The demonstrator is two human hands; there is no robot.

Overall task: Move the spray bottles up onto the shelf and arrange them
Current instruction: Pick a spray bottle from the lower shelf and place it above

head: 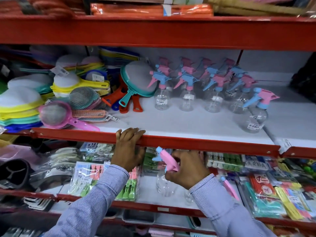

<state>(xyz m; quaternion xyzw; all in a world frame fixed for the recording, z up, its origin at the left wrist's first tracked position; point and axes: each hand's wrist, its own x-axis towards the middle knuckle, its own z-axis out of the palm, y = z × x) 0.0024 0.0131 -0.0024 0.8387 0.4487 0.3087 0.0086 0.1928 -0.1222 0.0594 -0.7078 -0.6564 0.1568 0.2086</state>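
Several spray bottles (188, 93) stand shelved; right hand (186, 168) grips another bottle (166, 175) below; left hand (128, 151) clasps shelf edge (205, 144).

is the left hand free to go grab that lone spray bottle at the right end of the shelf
Probably not yet: the left hand grips the shelf's red front edge, and the lone spray bottle stands far to its right, though the shelf between looks clear.

"x 12" on the clothes-peg packs (89, 175) below; bottle labels unreadable.
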